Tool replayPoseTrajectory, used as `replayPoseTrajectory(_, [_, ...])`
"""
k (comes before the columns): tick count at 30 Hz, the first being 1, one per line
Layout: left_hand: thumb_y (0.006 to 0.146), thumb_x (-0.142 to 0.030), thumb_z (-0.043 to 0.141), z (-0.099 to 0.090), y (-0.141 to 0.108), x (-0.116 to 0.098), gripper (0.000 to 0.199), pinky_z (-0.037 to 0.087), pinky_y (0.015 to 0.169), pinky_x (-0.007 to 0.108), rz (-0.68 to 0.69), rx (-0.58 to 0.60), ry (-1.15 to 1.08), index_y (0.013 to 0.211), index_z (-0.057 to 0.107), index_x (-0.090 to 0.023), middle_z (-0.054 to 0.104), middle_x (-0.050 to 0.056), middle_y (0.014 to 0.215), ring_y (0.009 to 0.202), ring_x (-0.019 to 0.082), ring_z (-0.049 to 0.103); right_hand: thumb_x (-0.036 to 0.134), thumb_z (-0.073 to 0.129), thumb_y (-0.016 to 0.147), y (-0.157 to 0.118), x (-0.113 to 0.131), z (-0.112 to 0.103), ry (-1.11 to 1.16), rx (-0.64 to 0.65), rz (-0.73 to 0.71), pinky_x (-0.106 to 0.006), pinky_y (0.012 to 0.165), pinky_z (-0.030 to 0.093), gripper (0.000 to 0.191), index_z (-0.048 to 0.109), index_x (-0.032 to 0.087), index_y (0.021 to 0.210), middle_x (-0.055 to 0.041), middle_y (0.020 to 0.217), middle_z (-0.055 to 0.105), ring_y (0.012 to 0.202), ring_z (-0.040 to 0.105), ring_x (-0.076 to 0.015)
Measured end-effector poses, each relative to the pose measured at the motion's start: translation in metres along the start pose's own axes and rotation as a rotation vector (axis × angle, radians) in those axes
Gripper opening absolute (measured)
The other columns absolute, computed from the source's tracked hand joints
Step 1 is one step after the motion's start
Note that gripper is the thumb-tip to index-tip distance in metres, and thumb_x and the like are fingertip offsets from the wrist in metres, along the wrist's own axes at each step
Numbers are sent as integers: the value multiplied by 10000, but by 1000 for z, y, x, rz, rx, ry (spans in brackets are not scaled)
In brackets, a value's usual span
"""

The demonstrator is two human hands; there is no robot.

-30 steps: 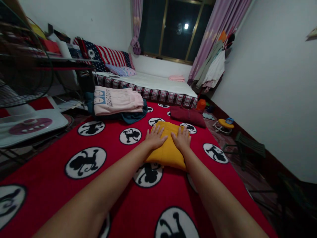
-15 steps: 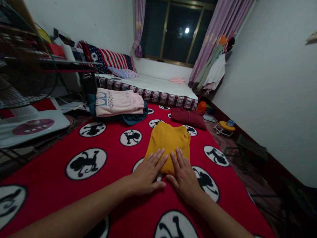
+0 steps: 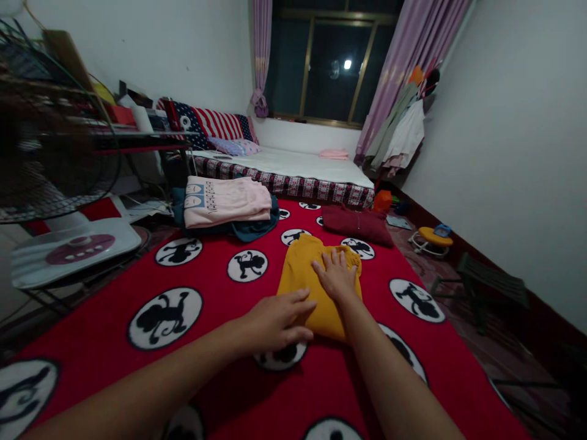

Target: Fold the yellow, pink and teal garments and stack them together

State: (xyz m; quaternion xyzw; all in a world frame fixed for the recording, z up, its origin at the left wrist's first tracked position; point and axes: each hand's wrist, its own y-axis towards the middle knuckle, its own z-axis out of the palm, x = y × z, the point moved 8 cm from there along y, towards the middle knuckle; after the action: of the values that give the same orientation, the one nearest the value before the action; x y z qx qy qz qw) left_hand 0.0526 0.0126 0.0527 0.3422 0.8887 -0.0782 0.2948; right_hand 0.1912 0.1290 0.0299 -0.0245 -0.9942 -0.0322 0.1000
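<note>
A folded yellow garment (image 3: 300, 269) lies on the red blanket (image 3: 220, 318) in front of me. My right hand (image 3: 338, 275) rests flat on its far right part, fingers spread. My left hand (image 3: 279, 321) is at the garment's near left edge, fingers apart and slightly bent; I cannot tell whether it touches the cloth. Neither hand grips anything. Behind and left lies a folded pink garment (image 3: 229, 201) with printed letters, on top of a dark teal garment (image 3: 257, 228). A folded dark red garment (image 3: 358, 225) lies behind and right.
A fan (image 3: 82, 247) stands at the left beside a cluttered table (image 3: 151, 135). A bed (image 3: 293, 162) is under the window. Clothes (image 3: 403, 137) hang at the right curtain. A yellow round stool (image 3: 431, 237) and a dark folding stool (image 3: 493, 278) stand along the right wall.
My right hand has slid forward over the yellow garment to its far part. My left hand has drawn toward the near left edge. The view has shifted slightly.
</note>
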Motion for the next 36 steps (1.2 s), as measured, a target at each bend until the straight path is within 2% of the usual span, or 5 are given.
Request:
replayPoseTrajectory(4, [855,-288,543,-52,39,52,237,512,783,292,-223,-296,-305,903,729,-148,740,65,895,801,201,684,537,223,960,-1,-5,2,-6,-11,-8,-611,1107,141,590,380,253,1453,-56,1591,186,1466,89,-274])
replayPoseTrajectory(7, [792,-119,556,-76,67,91,166,500,698,230,-421,-507,-556,905,679,-123,716,59,869,689,125,653,531,227,959,-3,-6,-1,-2,-19,-3,-596,1114,142,584,404,252,1439,-48,1590,191,1466,91,-268])
replayPoseTrajectory(12, [774,-47,539,-78,109,110,147,453,552,185,-571,-490,-631,881,623,-104,656,34,697,544,85,599,519,249,957,-2,-7,0,12,-19,3,-582,1128,116,572,420,248,1431,-40,1587,202,1465,97,-262])
replayPoseTrajectory(23, [667,-272,763,-69,136,103,181,297,417,202,-590,-252,-397,653,684,-109,511,-29,427,375,74,402,518,270,951,-1,-8,0,49,-44,-9,-573,1127,103,554,449,259,1407,-52,1577,236,1462,117,-258])
replayPoseTrajectory(36, [660,-333,741,-62,120,68,194,410,643,250,-331,-341,97,804,745,-202,722,32,834,780,192,624,484,308,941,-3,-6,-3,67,-66,-24,-592,1113,135,510,506,246,1347,-68,1571,253,1458,134,-271])
